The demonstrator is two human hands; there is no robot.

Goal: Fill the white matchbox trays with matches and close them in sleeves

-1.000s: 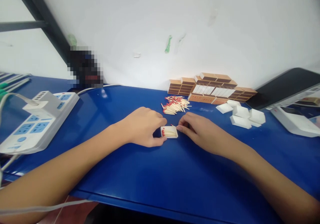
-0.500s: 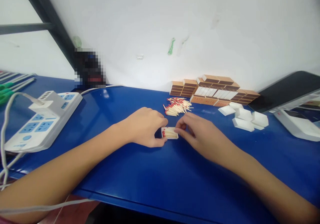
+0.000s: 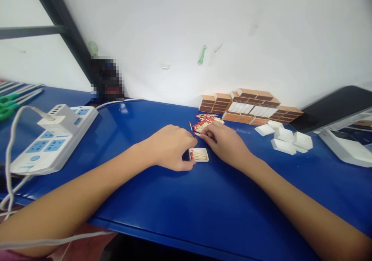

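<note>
The blue worktop [image 3: 180,203] is the largest thing; on it I count the clock from the tray [image 3: 202,150], with 12 o'clock toward the wall [image 3: 145,28]. At 9 o'clock, well apart, lies the power strip [image 3: 43,146]. Between 1 and 2 o'clock the matchboxes [image 3: 235,117] are stacked along the wall, perhaps so that they do not disturb the hands. Shortly before 3 o'clock are white blocks [image 3: 284,134], maybe trays turned bottom up.

The left hand [image 3: 171,146], at 9 o'clock, has thumb and forefinger around the tray's near and far edges; I think this prevents the light tray from sliding. The right hand [image 3: 226,140] is at 2 o'clock, its fingers curled, thumb and forefinger almost together at the pile [image 3: 203,120]; whether they pinch anything, I cannot tell. The pile lies about 12 o'clock, probably close for an easy reach.

The tray rests flat between the hands, white, shallow and partly filled. Its matches [image 3: 200,156] lie lengthwise, red heads toward 9 o'clock. Smallest, one loose match [image 3: 190,126] lies at half past 11, just beside the pile.
</note>
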